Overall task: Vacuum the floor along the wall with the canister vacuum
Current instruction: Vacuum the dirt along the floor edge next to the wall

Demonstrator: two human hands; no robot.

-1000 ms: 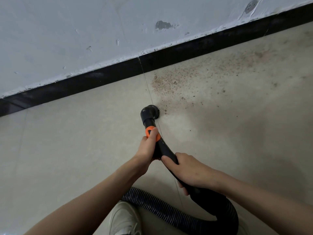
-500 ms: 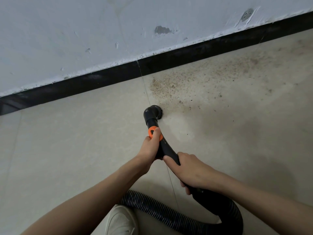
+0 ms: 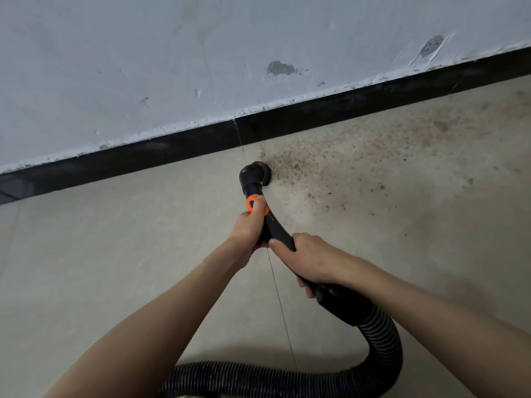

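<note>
Nozzle: round black brush head at centre frame, pressed to the floor just below the baseboard, at the left edge of the dirt.
Wand: curved black tube running from the nozzle down and right toward the hands, with an orange collar near its upper end.
Left hand: wrapped tight around the wand just below the collar, thumb lying over the orange.
Right hand: closed around the wand lower down, right of centre, close beside the left hand.
Hose: ribbed black, looping from the right hand down across the bottom edge.
Dirt: brown specks spread over the tile right of the nozzle, toward upper right.
Baseboard: black strip slanting from left edge up to upper right.
Wall: pale, chipped, filling the top.
</note>
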